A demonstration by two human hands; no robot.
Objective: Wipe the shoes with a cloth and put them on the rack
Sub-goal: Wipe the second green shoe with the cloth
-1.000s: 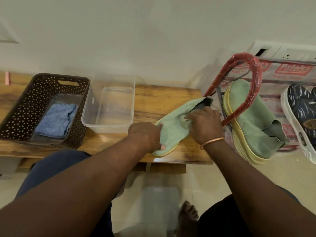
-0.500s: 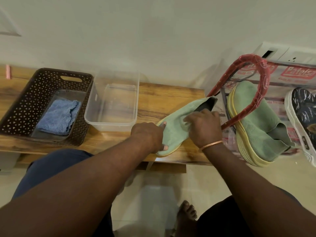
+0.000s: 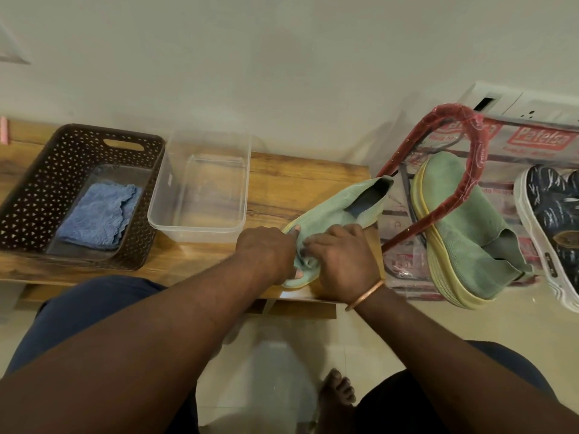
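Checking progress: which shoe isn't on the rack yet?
The green shoe on the wooden bench, gripped by the left hand; the other green shoe and the dark patterned shoe sit on the rack.

The left forearm (image 3: 150, 346) and the right forearm (image 3: 463, 358) are bare all the way to the lower edge of the view. A thin, copper-coloured bangle (image 3: 365, 295) circles the wrist just behind the right hand (image 3: 344, 258); the left hand (image 3: 266, 252) is bare. A dark navy garment (image 3: 87, 311) covers the left thigh, and similar dark cloth shows on the right thigh. A bare foot (image 3: 336, 393), toes showing, rests between them.
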